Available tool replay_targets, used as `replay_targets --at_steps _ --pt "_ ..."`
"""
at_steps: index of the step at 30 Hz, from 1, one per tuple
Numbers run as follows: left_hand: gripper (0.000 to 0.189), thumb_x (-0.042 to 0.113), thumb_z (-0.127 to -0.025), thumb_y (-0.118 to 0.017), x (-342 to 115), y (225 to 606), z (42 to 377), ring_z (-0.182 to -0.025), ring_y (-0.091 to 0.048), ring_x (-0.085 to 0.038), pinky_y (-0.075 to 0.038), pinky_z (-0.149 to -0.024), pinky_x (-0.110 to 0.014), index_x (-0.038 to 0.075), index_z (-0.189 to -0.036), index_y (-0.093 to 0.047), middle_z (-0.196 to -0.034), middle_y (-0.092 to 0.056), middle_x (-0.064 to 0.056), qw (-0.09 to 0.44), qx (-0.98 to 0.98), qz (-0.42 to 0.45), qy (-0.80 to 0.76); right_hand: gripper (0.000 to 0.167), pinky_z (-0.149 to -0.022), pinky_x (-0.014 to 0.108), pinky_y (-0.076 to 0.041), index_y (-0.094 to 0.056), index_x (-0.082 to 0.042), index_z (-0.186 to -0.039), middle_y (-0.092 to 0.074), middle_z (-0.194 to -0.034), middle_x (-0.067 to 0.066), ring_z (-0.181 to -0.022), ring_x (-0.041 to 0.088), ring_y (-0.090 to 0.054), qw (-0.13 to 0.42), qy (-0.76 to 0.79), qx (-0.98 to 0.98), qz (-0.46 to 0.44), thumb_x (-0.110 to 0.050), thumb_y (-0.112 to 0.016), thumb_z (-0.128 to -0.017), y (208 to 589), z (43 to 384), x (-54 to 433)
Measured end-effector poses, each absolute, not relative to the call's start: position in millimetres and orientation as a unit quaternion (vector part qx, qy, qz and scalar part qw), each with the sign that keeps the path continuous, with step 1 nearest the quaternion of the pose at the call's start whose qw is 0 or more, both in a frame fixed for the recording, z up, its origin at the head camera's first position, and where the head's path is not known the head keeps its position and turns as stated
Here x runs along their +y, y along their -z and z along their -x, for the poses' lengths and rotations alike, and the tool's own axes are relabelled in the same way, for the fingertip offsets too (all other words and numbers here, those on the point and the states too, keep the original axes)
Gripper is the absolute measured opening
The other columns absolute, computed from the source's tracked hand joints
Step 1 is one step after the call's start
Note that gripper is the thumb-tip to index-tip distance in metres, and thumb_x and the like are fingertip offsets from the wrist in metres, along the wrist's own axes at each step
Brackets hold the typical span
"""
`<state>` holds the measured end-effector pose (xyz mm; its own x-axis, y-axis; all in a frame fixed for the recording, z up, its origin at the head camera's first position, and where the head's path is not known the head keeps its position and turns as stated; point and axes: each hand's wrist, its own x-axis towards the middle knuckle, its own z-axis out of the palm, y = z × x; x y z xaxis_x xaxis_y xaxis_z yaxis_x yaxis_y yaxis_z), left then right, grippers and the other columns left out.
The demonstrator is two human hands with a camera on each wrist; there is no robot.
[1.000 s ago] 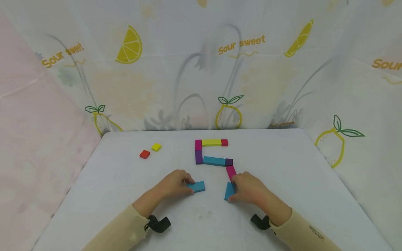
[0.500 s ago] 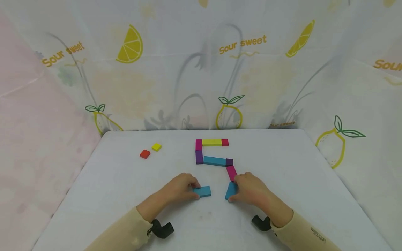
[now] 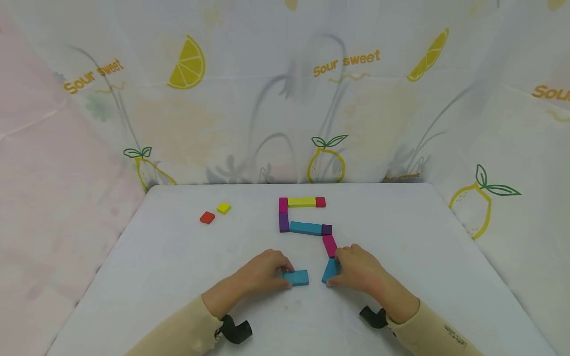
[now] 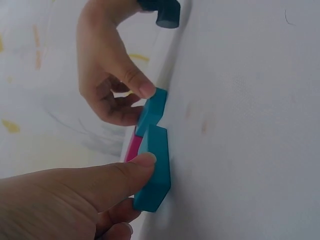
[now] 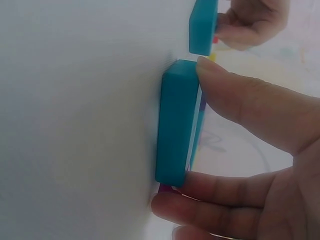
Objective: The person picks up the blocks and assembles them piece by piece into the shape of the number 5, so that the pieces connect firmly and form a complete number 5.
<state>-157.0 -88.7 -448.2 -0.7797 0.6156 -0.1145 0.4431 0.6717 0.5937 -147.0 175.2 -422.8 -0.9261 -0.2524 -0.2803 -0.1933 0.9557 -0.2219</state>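
My left hand (image 3: 264, 276) pinches a blue block (image 3: 299, 278) between thumb and fingers, just above or on the white table; I cannot tell which. To its right, my right hand (image 3: 364, 271) holds a second blue block (image 3: 330, 271) by its two ends, thumb at the near end. That block's far end lies by a magenta block (image 3: 329, 245). A small gap separates the two blue blocks in the head view. The left wrist view shows the left block (image 4: 159, 170) close before the right one. In the right wrist view the right block (image 5: 177, 130) hides part of the row behind.
Farther back, a bent line of blocks continues: a dark purple cube (image 3: 326, 230), a long blue block (image 3: 306, 228), a purple block (image 3: 283, 222), a magenta one (image 3: 283, 205), a yellow one (image 3: 302, 202) and a red cube (image 3: 320, 202). Loose red (image 3: 207, 217) and yellow (image 3: 223, 207) pieces lie left.
My left hand has carried its blue block rightward and a little nearer to me, narrowing the gap to the other blue block. The right hand stays at its block, almost still.
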Motion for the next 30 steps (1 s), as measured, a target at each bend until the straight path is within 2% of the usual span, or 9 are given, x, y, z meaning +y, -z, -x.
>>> replay_targets --at_steps 13,30 --pt "0.028 0.03 -0.086 -0.081 -77.9 447.6 152.1 -0.095 -0.054 -0.004 -0.05 -0.087 -0.024 0.019 -0.111 -0.074 -0.097 -0.064 0.015 0.157 0.896 -0.313 -0.272 0.062 -0.08 0.038 -0.053 -0.066 -0.006 -0.109 -0.062 -0.091 0.002 -0.091 0.02 -0.053 0.138 0.101 0.978 0.115 -0.049 -0.088 -0.07 423.4 145.6 176.4" --pt "0.028 0.032 -0.085 -0.081 -69.9 450.1 152.3 -0.093 -0.053 -0.003 -0.05 -0.086 -0.023 0.022 -0.11 -0.074 -0.095 -0.062 0.015 0.154 0.898 -0.321 -0.257 0.065 -0.078 0.038 -0.054 -0.065 -0.006 -0.111 -0.061 -0.089 0.002 -0.089 0.02 -0.053 0.136 0.09 0.98 0.111 -0.051 -0.088 -0.07 425.5 146.4 175.1"
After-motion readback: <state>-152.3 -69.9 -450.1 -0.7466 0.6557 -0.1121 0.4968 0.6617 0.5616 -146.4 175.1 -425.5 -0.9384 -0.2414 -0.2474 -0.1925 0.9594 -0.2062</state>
